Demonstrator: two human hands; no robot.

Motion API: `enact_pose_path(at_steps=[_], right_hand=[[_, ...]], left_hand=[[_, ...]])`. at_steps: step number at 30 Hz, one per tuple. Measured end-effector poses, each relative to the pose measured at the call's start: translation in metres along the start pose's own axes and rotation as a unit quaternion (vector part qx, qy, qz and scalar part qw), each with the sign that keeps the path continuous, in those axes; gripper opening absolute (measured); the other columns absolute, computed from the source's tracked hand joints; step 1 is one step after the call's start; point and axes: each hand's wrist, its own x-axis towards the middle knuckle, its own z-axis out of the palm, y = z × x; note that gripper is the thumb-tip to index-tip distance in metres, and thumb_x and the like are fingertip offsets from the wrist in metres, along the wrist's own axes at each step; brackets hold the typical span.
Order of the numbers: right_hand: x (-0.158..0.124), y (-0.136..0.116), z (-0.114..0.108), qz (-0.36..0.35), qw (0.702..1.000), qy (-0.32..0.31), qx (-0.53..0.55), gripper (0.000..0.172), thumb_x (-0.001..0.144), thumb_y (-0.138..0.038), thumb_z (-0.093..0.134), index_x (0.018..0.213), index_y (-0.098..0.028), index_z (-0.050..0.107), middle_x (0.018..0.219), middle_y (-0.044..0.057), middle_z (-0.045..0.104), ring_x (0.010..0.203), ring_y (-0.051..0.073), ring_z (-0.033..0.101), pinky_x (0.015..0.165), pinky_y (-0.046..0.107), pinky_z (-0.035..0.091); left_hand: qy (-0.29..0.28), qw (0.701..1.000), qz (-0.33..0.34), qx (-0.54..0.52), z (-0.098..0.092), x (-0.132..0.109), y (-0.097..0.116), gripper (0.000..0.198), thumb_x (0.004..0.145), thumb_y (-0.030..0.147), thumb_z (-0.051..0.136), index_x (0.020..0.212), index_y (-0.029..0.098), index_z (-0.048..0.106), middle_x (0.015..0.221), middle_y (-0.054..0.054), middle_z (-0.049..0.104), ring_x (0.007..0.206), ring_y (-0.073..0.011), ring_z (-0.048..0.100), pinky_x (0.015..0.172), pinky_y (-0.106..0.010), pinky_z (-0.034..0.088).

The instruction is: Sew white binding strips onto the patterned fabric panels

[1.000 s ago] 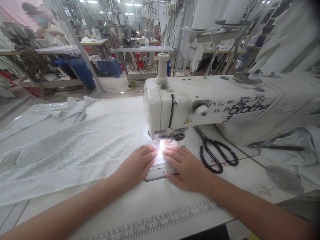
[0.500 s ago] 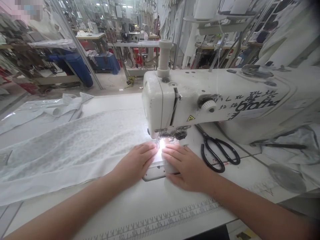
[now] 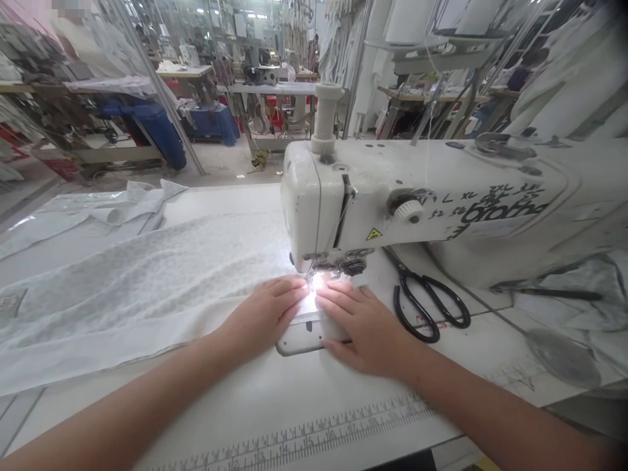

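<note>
At the far left, a folded piece of fabric (image 3: 105,214) lies toward the back of the table (image 3: 220,392). In front of it spreads the long white cloth (image 3: 147,255), softly rippled, a small tag (image 3: 12,302) near its left end. Its long axis runs sideways, from the left edge of the view in to the needle area, climbing a little away from the person as it goes right.

The left hand (image 3: 267,307) sits over the cloth's right end, palm down, fingers straight and close together, pressing rather than gripping. Nearly all of the cloth lies to the left of this hand, so I judge it the nearer hand and the sideways line from cloth to needle the relation that counts. Just beyond the fingertips, the head of the sewing machine (image 3: 301,209) stands over a bright lamp spot (the glare hides the exact stitching point).

Across that glow, the right hand (image 3: 370,327) is flat too, fingers side by side, thumb out on the base plate (image 3: 297,345); whether cloth reaches beneath its palm I cannot tell. The two hands are apart, with a narrow gap. Further right, black-handled scissors (image 3: 432,332) lie untouched.
</note>
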Motion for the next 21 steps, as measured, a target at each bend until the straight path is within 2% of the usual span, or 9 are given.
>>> enact_pose_path(at_steps=[5, 12, 21], right_hand=[[-0.0019, 0.0004, 0.0008, -0.008, 1.000, 0.008, 0.001, 0.051, 0.086, -0.037, 0.045, 0.129, -0.009, 0.045, 0.133, 0.010, 0.049, 0.121, 0.029, 0.041, 0.101, 0.046, 0.032], [-0.0007, -0.0003, 0.0001, 0.001, 1.000, -0.004, 0.009, 0.051, 0.085, -0.037, 0.047, 0.129, -0.010, 0.046, 0.133, 0.011, 0.049, 0.121, 0.028, 0.041, 0.103, 0.046, 0.031], [-0.0030, 0.0017, 0.0031, -0.002, 1.000, 0.002, 0.008, 0.055, 0.084, -0.038, 0.050, 0.131, -0.010, 0.044, 0.134, 0.012, 0.047, 0.122, 0.029, 0.039, 0.104, 0.045, 0.032]], left_hand=[[-0.002, 0.999, 0.037, -0.003, -0.0036, 0.0002, 0.0031, 0.028, 0.092, 0.021, 0.039, 0.113, 0.020, 0.057, 0.115, -0.006, 0.059, 0.112, -0.0208, 0.049, 0.096, -0.040, 0.042], [-0.028, 0.999, 0.029, -0.008, -0.0069, 0.0003, 0.0014, 0.028, 0.093, 0.023, 0.037, 0.114, 0.020, 0.056, 0.119, -0.005, 0.057, 0.115, -0.0207, 0.047, 0.098, -0.040, 0.041], [-0.028, 0.999, 0.036, -0.018, -0.0076, -0.0008, -0.0013, 0.029, 0.093, 0.024, 0.037, 0.116, 0.022, 0.056, 0.119, -0.004, 0.057, 0.116, -0.0191, 0.046, 0.098, -0.037, 0.041]])
